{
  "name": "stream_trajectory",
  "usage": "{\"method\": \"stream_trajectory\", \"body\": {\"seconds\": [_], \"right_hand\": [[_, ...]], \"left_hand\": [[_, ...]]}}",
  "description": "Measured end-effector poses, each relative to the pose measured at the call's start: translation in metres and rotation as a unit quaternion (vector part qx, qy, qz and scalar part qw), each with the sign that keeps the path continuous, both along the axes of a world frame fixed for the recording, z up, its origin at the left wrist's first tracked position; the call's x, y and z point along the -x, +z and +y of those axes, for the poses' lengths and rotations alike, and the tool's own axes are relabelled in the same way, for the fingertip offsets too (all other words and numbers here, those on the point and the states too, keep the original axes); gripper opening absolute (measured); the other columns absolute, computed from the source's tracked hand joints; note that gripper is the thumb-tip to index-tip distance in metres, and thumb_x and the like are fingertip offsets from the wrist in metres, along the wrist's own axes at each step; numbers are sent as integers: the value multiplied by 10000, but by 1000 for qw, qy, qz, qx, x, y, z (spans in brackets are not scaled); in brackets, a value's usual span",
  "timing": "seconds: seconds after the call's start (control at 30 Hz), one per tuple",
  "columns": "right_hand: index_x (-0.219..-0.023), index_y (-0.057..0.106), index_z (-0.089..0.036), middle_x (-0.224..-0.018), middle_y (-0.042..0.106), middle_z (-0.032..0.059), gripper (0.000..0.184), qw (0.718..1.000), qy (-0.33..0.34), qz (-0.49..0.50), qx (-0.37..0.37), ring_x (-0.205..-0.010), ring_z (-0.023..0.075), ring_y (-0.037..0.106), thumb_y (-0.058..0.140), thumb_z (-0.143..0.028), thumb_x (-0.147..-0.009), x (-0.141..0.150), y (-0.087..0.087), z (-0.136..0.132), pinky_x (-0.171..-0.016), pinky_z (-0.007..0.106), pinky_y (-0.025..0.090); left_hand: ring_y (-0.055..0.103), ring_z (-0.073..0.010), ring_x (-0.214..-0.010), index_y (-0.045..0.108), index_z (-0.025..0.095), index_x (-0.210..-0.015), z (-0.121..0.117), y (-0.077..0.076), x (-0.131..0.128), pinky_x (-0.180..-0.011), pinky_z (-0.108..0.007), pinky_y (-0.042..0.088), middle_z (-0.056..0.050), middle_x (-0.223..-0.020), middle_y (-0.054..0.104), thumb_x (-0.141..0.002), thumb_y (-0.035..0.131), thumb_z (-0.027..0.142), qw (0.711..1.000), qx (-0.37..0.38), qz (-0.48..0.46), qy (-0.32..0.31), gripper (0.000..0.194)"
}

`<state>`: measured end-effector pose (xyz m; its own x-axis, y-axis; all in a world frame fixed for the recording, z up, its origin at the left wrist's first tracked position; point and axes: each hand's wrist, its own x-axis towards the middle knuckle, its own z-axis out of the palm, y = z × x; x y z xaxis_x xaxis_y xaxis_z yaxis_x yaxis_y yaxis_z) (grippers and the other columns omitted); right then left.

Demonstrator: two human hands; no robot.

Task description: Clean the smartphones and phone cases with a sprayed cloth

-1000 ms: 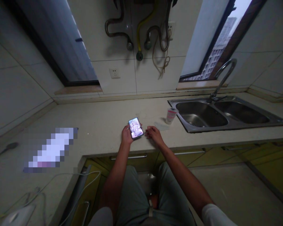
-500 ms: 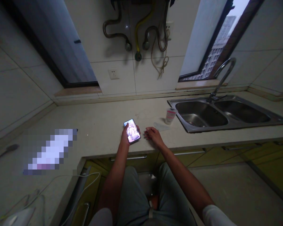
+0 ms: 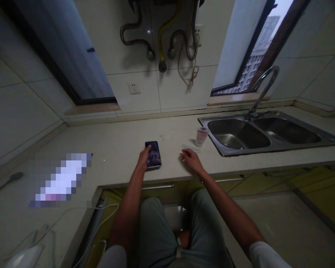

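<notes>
A dark phone (image 3: 153, 155) with a dimmed screen lies flat on the pale countertop (image 3: 117, 149) near its front edge. My left hand (image 3: 143, 159) rests at the phone's left side, thumb and fingers still gripping its edge. My right hand (image 3: 191, 160) hovers low over the counter a little to the right of the phone, fingers loosely bent and apart, holding nothing. It is nearest to a thin clear plastic piece (image 3: 190, 147) lying on the counter. A small white cup (image 3: 201, 136) with a red label stands just beyond that, by the sink.
A steel double sink (image 3: 268, 147) with a curved tap (image 3: 264, 87) fills the right of the counter. On the left wing lie a spoon (image 3: 6, 180), a white cable (image 3: 80, 210) and a white appliance (image 3: 25, 257). Hoses and a wall socket (image 3: 133, 88) hang on the back wall.
My left hand has lowered the phone flat onto the counter and its screen has dimmed. My right hand has shifted to the right, away from the phone.
</notes>
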<state>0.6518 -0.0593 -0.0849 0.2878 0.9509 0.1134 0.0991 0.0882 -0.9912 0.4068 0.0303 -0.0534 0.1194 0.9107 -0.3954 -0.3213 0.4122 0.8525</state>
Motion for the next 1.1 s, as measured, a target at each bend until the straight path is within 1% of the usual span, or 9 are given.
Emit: {"method": "stream_trajectory", "body": {"seconds": [0.13,0.3,0.4,0.47,0.57,0.67,0.8,0.97,1.1], "right_hand": [[-996,678,-184,-873,706,51,357,996,-7,-87,-27,-785,210,638,615,-473,-797,-13,-4,1,-735,360,513],[-1099,680,-147,-1088,700,149,340,948,-34,-306,-75,-992,273,629,532,-339,-861,-29,5,1,-925,438,476],[-1182,666,-115,-1223,657,196,372,889,-32,-451,-68,-1140,318,572,553,-246,-853,-40,11,2,-1004,449,426],[-1169,684,-118,-1210,666,197,345,859,-15,-509,-46,-1113,324,582,568,-225,-862,-46,11,2,-981,435,432],[-1060,741,-160,-1123,707,168,255,842,8,-539,-37,-1032,299,613,546,-232,-912,-52,8,0,-933,404,451],[-1010,766,-177,-1090,723,146,257,846,6,-529,-63,-1008,277,621,523,-219,-936,-54,3,-3,-923,387,462],[-1001,775,-177,-1066,729,133,241,865,9,-490,-103,-1001,271,624,551,-232,-930,-58,-2,-6,-916,391,487],[-999,781,-204,-1075,729,131,233,878,23,-461,-125,-1014,278,631,568,-275,-937,-61,-4,-9,-910,427,506],[-1013,777,-217,-1103,726,128,227,881,46,-445,-152,-1034,272,633,570,-288,-950,-61,-5,-13,-918,451,510]], "left_hand": [[577,-140,-439,683,131,-769,6,2,9,-437,-203,414,2,-525,630,-708,771,298,978,-95,182,35,199],[526,-114,-410,633,151,-612,3,4,14,-390,-184,298,20,-451,567,-663,803,181,971,-104,210,42,180],[570,-142,-463,612,167,-578,1,2,15,-403,-196,298,10,-436,545,-659,806,150,969,-105,218,44,211],[640,-185,-584,605,187,-567,0,1,15,-455,-201,352,4,-451,542,-651,814,161,967,-106,229,46,227],[691,-272,-866,598,206,-570,-1,1,12,-630,-241,456,-32,-542,593,-634,821,195,951,-127,275,60,231],[678,-302,-956,629,188,-662,-2,4,8,-763,-303,479,-97,-743,693,-716,766,303,892,-159,423,12,187],[687,-275,-927,678,145,-902,-6,9,3,-773,-316,475,-145,-946,729,-860,614,439,794,-185,574,-78,304],[678,-301,-995,635,141,-1114,-19,13,-2,-786,-341,473,-169,-1046,718,-924,496,489,732,-195,646,-91,420],[648,-332,-1040,604,106,-1139,-33,16,-4,-812,-383,474,-213,-1121,659,-941,410,567,682,-209,694,-96,538]]}}
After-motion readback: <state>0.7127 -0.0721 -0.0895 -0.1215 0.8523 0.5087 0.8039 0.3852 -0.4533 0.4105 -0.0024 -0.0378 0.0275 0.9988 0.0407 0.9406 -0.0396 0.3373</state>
